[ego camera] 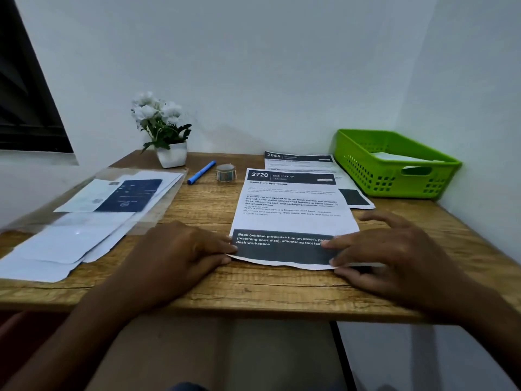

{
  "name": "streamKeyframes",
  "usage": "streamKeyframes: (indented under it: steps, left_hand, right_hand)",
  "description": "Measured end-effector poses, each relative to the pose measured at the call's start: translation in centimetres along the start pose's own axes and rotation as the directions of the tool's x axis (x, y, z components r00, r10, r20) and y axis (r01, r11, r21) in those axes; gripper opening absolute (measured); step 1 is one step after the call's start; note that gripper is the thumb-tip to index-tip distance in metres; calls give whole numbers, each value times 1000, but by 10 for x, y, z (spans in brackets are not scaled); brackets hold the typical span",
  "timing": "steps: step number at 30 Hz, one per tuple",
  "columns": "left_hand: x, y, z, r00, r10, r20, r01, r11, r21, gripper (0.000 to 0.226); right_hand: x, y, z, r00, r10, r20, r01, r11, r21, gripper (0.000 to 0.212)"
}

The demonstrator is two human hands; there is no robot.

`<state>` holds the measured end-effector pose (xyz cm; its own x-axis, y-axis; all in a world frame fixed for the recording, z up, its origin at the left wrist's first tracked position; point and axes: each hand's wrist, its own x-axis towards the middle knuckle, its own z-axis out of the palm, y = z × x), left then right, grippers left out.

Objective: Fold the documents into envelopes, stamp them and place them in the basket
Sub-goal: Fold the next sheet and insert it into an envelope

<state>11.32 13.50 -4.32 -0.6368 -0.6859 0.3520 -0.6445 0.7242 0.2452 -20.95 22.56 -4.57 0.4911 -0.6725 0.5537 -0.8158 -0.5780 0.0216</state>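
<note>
Spanning the view, the desk [197, 289] is seen; envelopes [56, 244] are spread at its left, and the basket [366, 167] is set at its far right corner. Between them the document [293, 210] is laid flat, its near corners pinched by the left hand [174, 255] and the right hand [394, 258]. A pen [201, 172] is laid beyond it.

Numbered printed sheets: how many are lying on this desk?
2. Sheet 2720 lies nearest, its near edge pinched by the left hand and right hand. Sheet 2684 lies behind it, partly covered, beside the green basket. Others may be hidden underneath.
</note>
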Motion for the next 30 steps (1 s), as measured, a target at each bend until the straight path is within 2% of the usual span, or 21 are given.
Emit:
streamKeyframes:
  steps: [3,9,14,19,21,24,28,30]
  left_hand:
    - [-6,-1,-1,1000,28,6,-28,999,-17,22]
    - [-11,2,-5,998,64,13,-64,998,-30,45]
    - [4,3,-10,1000,8,20,-8,999,-40,63]
    - [23,4,-14,998,-6,59,10,997,-80,48]
    - [31,3,-15,997,-13,77,19,997,-77,44]
    - [49,-1,-19,996,-7,86,14,997,-76,50]
    - [87,-15,-20,997,-3,75,4,1000,-11,30]
    - [111,-24,-15,994,-16,106,20,999,-36,24]
  right_hand:
    - [0,-1,0,998,34,47,-36,999,41,15]
    - [1,-1,-5,990,64,129,-75,994,81,17]
    - [8,4,-8,982,23,187,-41,995,92,19]
    - [15,7,-8,981,11,195,-37,991,130,20]
    - [19,9,-8,984,25,174,-60,979,197,20]
    - [29,17,-8,980,96,175,-151,928,340,19]
    - [55,39,-2,968,217,128,-248,911,329,25]
    - [70,58,5,953,275,124,-301,904,304,16]
